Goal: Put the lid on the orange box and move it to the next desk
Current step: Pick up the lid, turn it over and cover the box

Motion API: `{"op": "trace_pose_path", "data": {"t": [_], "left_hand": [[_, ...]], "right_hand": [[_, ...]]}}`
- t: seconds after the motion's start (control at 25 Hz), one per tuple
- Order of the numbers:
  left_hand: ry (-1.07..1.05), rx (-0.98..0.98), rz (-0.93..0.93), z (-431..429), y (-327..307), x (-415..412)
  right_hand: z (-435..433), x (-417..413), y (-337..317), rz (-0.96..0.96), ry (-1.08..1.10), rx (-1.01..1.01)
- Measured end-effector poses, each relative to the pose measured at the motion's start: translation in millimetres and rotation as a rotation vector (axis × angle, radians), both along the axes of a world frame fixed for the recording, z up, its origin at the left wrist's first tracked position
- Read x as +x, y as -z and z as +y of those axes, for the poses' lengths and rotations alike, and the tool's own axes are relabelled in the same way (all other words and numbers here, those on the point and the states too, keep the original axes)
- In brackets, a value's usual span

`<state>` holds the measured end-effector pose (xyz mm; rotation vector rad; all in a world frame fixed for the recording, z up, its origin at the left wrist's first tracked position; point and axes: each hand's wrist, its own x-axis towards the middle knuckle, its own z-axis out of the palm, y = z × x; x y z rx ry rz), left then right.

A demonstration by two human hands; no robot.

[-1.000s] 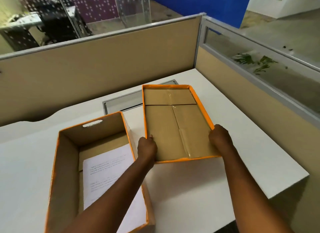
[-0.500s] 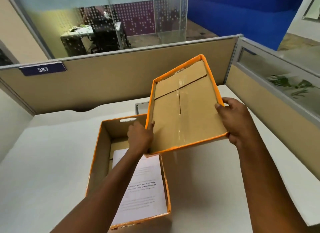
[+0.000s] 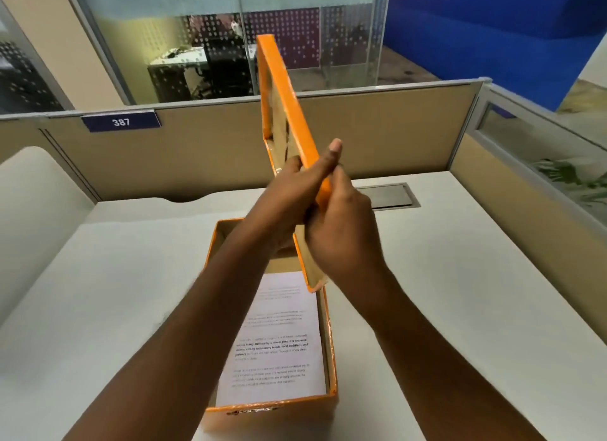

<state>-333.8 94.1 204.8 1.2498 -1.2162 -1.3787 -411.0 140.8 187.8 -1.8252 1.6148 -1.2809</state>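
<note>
The orange box (image 3: 331, 358) stands open on the white desk (image 3: 460, 309), with a printed sheet of paper (image 3: 276, 342) lying inside. Above it I hold the orange lid (image 3: 282, 89) nearly on edge, its brown cardboard inside turned to the left. My left hand (image 3: 289, 191) grips the lid from the left side and my right hand (image 3: 341, 230) grips it from the right, the two hands close together. My left forearm hides part of the box's inside.
Beige partition walls (image 3: 377, 128) close the desk at the back and right, with a blue "387" tag (image 3: 121, 122) on the back one. A grey cable hatch (image 3: 387, 196) sits in the desk behind the box. Glass panels rise beyond.
I lifted the lid off the desk, swung it left over the open box and turned it up onto its edge. My hands have come close together on it.
</note>
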Motion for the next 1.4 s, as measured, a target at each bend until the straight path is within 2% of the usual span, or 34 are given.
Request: {"op": "trace_pose_path", "data": {"t": [0.08,0.16,0.24,0.28,0.32,0.36,0.44,0.52,0.6,0.68,0.8,0.92,1.0,1.28,1.4], "left_hand": [[-0.154,-0.032,0.045,4,-5,15],[-0.221,-0.079,0.045,6,-8,37],[-0.164,-0.062,0.060,10,-7,64],[-0.138,-0.018,0.061,13,-5,79],[-0.131,0.045,0.055,16,0,95],[-0.132,0.107,0.064,19,7,111],[-0.126,0.174,0.150,26,23,138],[-0.096,0.171,0.237,30,45,162],[-0.065,0.195,0.289,38,70,179],[-0.046,0.277,0.325,46,96,190],[-0.098,0.334,0.284,59,127,195],[-0.323,0.240,0.021,70,147,195],[-0.402,0.195,-0.068,79,158,196],[-0.305,0.131,-0.069,92,166,197],[-0.298,0.176,-0.074,93,167,201]], "right_hand": [[6,18,-5,0.006,-0.107,0.004],[6,25,-9,-0.073,-0.319,0.105],[-5,18,-6,-0.303,-0.488,0.216],[-13,12,-1,-0.423,-0.489,0.247],[-19,6,5,-0.470,-0.425,0.241],[-23,1,14,-0.424,-0.300,0.202],[-30,-8,43,-0.185,-0.040,0.152],[-35,-17,70,-0.064,0.101,0.301],[-37,-23,91,-0.160,0.077,0.561],[-29,-24,110,-0.251,0.020,0.673],[-9,-14,132,-0.167,0.035,0.651],[5,-6,142,-0.117,0.095,0.682],[11,-6,143,-0.087,0.126,0.696],[23,4,148,-0.046,0.167,0.687],[28,8,151,-0.062,0.192,0.630]]}}
